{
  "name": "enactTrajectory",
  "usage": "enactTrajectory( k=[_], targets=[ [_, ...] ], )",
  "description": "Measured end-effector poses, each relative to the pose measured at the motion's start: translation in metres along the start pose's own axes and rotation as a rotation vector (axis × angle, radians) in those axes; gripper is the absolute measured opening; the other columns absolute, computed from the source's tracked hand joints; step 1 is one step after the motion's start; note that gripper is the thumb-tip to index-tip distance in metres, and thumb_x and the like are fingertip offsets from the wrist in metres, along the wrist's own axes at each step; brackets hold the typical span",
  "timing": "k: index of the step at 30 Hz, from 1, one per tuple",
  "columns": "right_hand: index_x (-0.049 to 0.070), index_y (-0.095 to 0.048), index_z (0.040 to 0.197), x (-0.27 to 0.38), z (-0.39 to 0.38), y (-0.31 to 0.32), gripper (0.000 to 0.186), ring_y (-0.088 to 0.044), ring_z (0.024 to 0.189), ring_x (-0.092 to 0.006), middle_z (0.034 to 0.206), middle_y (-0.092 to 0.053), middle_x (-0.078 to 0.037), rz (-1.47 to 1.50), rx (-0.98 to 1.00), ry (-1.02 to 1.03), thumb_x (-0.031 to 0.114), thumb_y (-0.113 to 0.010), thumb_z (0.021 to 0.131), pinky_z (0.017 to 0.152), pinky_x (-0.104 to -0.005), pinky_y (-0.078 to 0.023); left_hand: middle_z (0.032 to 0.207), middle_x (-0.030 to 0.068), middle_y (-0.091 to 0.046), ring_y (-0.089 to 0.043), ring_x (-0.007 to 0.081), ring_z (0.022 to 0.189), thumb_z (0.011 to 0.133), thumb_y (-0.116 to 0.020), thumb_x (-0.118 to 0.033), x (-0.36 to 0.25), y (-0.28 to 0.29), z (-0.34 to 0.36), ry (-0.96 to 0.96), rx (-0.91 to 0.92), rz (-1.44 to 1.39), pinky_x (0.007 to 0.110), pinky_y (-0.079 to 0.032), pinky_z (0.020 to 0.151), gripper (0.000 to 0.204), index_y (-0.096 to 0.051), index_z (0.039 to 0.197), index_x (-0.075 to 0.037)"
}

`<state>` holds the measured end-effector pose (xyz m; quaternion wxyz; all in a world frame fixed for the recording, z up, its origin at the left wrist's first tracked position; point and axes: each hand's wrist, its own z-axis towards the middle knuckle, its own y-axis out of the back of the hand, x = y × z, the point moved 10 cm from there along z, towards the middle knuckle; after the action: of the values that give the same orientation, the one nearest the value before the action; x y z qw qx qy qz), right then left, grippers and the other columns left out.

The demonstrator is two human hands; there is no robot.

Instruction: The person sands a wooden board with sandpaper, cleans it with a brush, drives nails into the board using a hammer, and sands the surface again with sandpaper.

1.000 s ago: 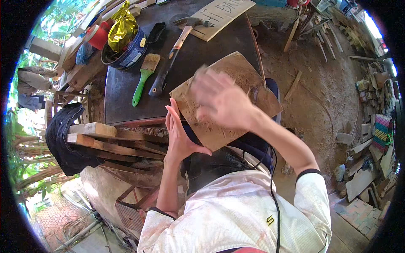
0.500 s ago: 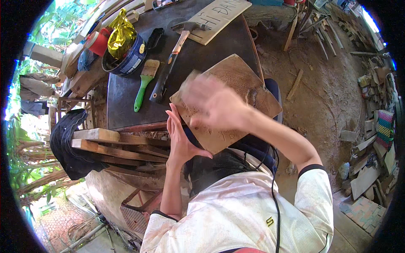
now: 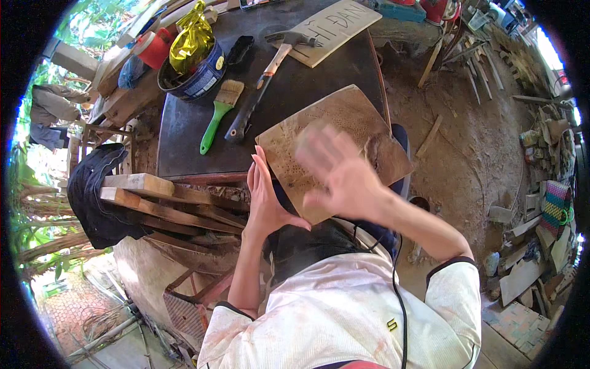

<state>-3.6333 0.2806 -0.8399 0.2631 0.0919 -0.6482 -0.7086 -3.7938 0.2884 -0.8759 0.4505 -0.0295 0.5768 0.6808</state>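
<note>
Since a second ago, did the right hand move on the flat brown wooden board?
Yes. The right hand is blurred and has slid along the flat brown wooden board, from its far part toward its near corner, away from the hammer.

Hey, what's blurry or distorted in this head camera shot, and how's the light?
In the head view, the right hand is smeared with motion blur over the wooden board, while the left hand at its edge is sharp; the fisheye bends the dark table edges and blacks out the corners; daylight is even, blown out at the upper right rim.
</note>
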Motion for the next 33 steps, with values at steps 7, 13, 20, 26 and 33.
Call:
enactTrajectory(
  k=[7,13,20,26,33],
  targets=[
    [0.017,-0.044,0.166,-0.024,-0.021,0.019,0.088,-0.023,0.164,-0.0428,0.175,-0.031,-0.019,-0.085,-0.126,-0.322,0.07,-0.059,0.097,0.135,-0.0526,-0.017,0.177,0.0358,-0.002,-0.018,0.0464,0.164,0.026,-0.092,-0.08,0.008,0.017,-0.009,0.0,-0.003,-0.008,0.054,-0.015,0.132,0.199,0.018,0.166,0.009],
    [0.014,-0.044,0.165,-0.013,-0.05,0.005,0.088,-0.024,0.162,-0.0464,0.176,-0.03,-0.019,-0.116,0.025,-0.257,0.067,-0.061,0.098,0.133,-0.0534,-0.021,0.177,0.0351,-0.003,-0.019,0.0456,0.164,0.024,-0.09,-0.079,0.02,0.032,-0.016,-0.022,-0.013,0.008,0.055,-0.015,0.132,0.198,0.017,0.166,0.01],
    [0.012,-0.042,0.166,0.042,-0.064,-0.006,0.088,-0.02,0.164,-0.0462,0.176,-0.027,-0.022,0.032,0.073,-0.158,0.066,-0.061,0.099,0.133,-0.0574,-0.018,0.177,0.0348,-0.002,-0.018,0.0448,0.165,0.025,-0.089,-0.08,0.032,0.042,-0.03,-0.023,-0.021,0.01,0.054,-0.015,0.132,0.198,0.016,0.166,0.011],
    [0.009,-0.039,0.167,0.09,-0.055,-0.012,0.088,-0.022,0.163,-0.0458,0.175,-0.028,-0.023,0.132,0.024,-0.136,0.063,-0.059,0.1,0.132,-0.0595,-0.019,0.177,0.0349,-0.003,-0.015,0.044,0.166,0.025,-0.091,-0.079,0.041,0.046,-0.04,-0.022,-0.009,0.013,0.055,-0.012,0.132,0.198,0.016,0.166,0.009],
    [0.002,-0.031,0.168,0.064,-0.065,-0.012,0.091,-0.022,0.162,-0.048,0.176,-0.023,-0.027,-0.089,0.019,-0.338,0.063,-0.054,0.104,0.132,-0.0579,-0.02,0.177,0.0345,-0.005,-0.017,0.0447,0.165,0.026,-0.091,-0.08,0.042,0.051,-0.038,-0.032,-0.048,0.003,0.056,-0.012,0.132,0.197,0.013,0.167,0.009]
  ],
)
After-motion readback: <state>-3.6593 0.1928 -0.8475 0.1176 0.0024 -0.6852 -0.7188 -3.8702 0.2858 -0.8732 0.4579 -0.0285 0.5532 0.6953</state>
